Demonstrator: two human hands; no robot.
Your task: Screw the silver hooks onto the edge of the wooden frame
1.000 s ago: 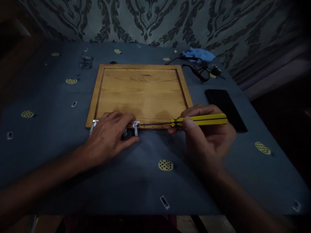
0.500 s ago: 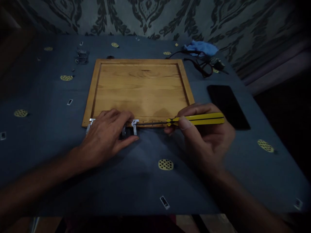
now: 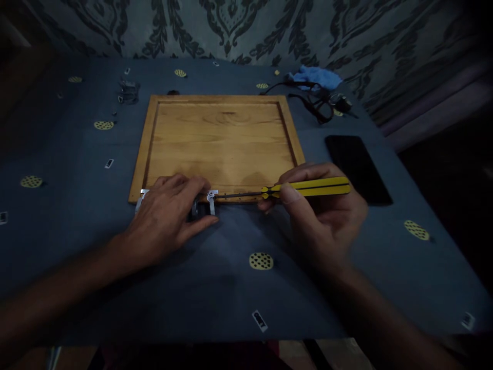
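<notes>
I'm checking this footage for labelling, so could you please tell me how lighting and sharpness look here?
Head view: dim overall, nearly black toward the upper right; head view: soft shadows on the wooden panel by the left hand and right hand, a bright glint on the metal fitting; head view: the small metal pieces at back left look too soft and dark for detail.

The table [image 3: 215,293] (blue-covered) carries a wooden panel [image 3: 219,141], eyeglasses [image 3: 310,107], a blue rag [image 3: 319,78], a black slab [image 3: 358,163].
</notes>
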